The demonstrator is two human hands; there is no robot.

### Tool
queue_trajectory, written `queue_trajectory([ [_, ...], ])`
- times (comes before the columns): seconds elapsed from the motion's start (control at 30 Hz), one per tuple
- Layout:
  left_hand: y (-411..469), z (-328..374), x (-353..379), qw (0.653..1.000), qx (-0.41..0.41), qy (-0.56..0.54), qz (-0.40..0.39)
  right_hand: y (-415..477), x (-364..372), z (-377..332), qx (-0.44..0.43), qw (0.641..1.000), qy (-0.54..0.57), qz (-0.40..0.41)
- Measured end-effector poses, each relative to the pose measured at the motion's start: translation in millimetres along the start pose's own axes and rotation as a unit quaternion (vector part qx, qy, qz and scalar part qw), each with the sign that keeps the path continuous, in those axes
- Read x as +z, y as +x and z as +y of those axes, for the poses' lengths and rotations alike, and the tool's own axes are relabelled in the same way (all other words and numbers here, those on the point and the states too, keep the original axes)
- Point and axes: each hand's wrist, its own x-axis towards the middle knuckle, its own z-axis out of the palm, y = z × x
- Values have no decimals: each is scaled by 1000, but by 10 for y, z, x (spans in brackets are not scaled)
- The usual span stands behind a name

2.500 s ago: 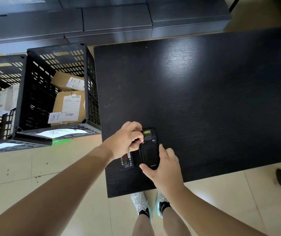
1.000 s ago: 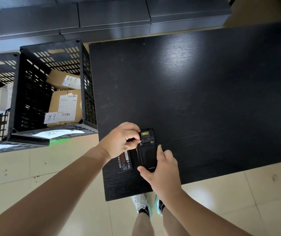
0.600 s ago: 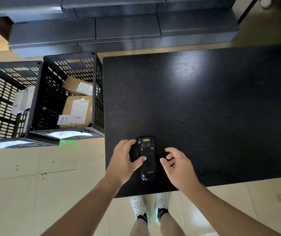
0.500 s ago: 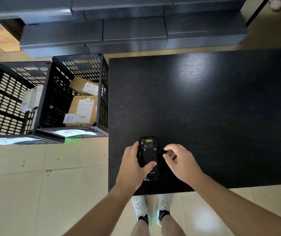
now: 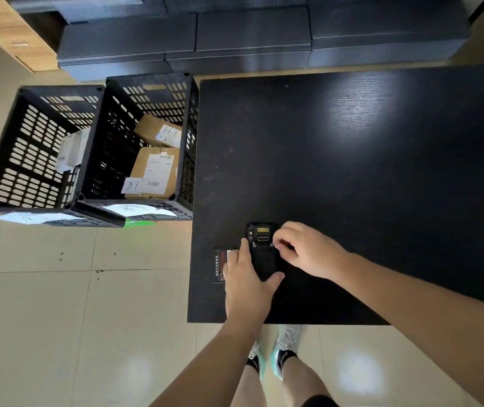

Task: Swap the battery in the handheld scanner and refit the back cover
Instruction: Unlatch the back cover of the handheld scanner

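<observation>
The black handheld scanner (image 5: 261, 245) lies back-up near the front left of the black table (image 5: 352, 177), its back cover on. My left hand (image 5: 246, 284) grips its lower half, thumb across the bottom end. My right hand (image 5: 305, 251) pinches at the small latch on the scanner's upper right edge. A flat battery with a red and white label (image 5: 220, 265) lies on the table just left of the scanner, partly hidden under my left hand.
Two black slotted crates (image 5: 135, 142) stand on the floor left of the table, holding labelled cardboard parcels (image 5: 154, 171). Dark grey boxes (image 5: 234, 39) are stacked beyond the table. My feet (image 5: 276, 359) are at the table's front edge.
My left hand moved from the upper left latch down to grip the scanner's lower half. My right hand let go of the lower end and went up to the upper right latch.
</observation>
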Motion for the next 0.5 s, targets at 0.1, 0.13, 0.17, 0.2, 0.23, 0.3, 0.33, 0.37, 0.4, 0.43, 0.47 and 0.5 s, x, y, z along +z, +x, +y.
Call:
queue_trajectory([
  [0.1,0,1,8,1000,-5,11,0,93,-66,30,-32,998,-27,-43],
  [0.13,1,4,10,1000,-7,14,-2,119,-84,41,-45,997,-39,-55],
  [0.17,5,8,12,1000,-9,15,-2,141,-99,53,-58,995,-53,-66],
  [0.2,6,13,11,1000,-10,17,-3,161,-113,67,-70,993,-66,-74],
  [0.23,7,16,11,1000,-11,19,-4,178,-125,81,-81,990,-79,-80],
  [0.3,5,18,8,1000,-11,22,-3,200,-136,111,-104,986,-102,-80],
  [0.33,1,18,7,1000,-10,21,-2,208,-135,125,-118,984,-112,-75],
  [0.37,-2,17,6,1000,-10,19,-2,213,-130,139,-133,981,-121,-68],
  [0.4,-4,17,7,1000,-10,18,-3,217,-123,150,-146,979,-128,-64],
  [0.43,-5,16,7,1000,-11,17,-4,221,-116,163,-158,976,-134,-62],
  [0.47,-4,16,7,1000,-12,18,-5,223,-112,174,-170,974,-138,-59],
  [0.5,-3,16,7,1000,-12,19,-7,228,-111,186,-181,972,-141,-59],
])
